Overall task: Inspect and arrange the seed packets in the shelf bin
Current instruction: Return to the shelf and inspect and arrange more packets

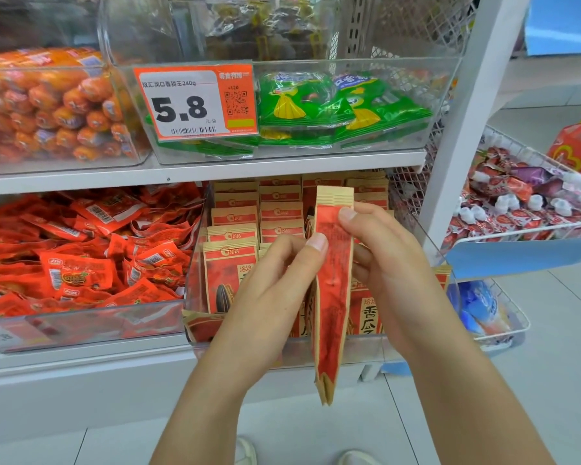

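A small stack of red and tan seed packets (pixel 332 297) stands edge-on in front of the clear shelf bin (pixel 195 273). My left hand (pixel 269 293) pinches the stack from the left, thumb on its upper part. My right hand (pixel 386 260) grips it from the right, thumb pressed near the top. Inside the bin, several more seed packets (pixel 230 263) stand upright in rows, tan tops showing. Packets at the bin's front right are partly hidden behind my hands.
Left of the bin lies a bin of loose red snack packets (pixel 81 256). Above are green packets (pixel 332 105) behind a 5.8 price tag (pixel 195 102) and orange sausages (pixel 44 109). A wire basket (pixel 530 226) of pouches juts out at right. My shoes (pixel 249 451) show on the tiled floor.
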The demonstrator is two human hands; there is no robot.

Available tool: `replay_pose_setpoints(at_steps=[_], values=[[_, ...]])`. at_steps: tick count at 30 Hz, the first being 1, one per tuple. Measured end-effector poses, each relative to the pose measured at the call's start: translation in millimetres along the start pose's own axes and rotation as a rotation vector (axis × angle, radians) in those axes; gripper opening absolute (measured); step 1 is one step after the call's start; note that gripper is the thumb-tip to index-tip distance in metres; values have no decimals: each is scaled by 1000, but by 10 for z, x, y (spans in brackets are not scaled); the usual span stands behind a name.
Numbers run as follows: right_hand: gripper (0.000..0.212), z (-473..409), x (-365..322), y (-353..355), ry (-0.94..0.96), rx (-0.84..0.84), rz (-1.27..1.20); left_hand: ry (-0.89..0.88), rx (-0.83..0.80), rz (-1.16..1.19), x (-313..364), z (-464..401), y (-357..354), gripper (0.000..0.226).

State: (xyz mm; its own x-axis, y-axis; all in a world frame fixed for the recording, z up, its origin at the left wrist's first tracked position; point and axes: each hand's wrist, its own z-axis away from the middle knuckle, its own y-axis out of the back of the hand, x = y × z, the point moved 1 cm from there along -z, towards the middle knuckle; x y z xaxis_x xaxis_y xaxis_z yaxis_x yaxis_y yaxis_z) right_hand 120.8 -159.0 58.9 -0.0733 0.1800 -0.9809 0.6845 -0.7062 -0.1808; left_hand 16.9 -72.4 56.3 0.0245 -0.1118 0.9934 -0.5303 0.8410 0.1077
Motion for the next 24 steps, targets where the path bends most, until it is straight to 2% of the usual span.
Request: replay_pose_setpoints(at_steps=[3, 7, 10, 12, 16, 20, 24], values=[[19, 14, -38, 13, 0, 48, -36, -6, -108, 28, -10, 22, 48, 50], [49, -3, -87, 90, -19, 186, -98, 57, -294, 18, -76, 8, 115, 56], [59, -10, -107, 148, 0, 281, -174, 73, -329, -102, -111, 23, 79, 46], [63, -16, -118, 174, 22, 291, -222, 72, -306, -91, -111, 29, 55, 43], [69, 0, -120, 183, 51, 158, -68, 0, -249, 53, -54, 17, 80, 39], [73, 47, -66, 51, -7, -65, 96, -55, -122, 210, 11, 10, 181, 65], [66, 51, -52, 9, 17, -64, 64, -61, -86, 213, -20, -4, 215, 73]])
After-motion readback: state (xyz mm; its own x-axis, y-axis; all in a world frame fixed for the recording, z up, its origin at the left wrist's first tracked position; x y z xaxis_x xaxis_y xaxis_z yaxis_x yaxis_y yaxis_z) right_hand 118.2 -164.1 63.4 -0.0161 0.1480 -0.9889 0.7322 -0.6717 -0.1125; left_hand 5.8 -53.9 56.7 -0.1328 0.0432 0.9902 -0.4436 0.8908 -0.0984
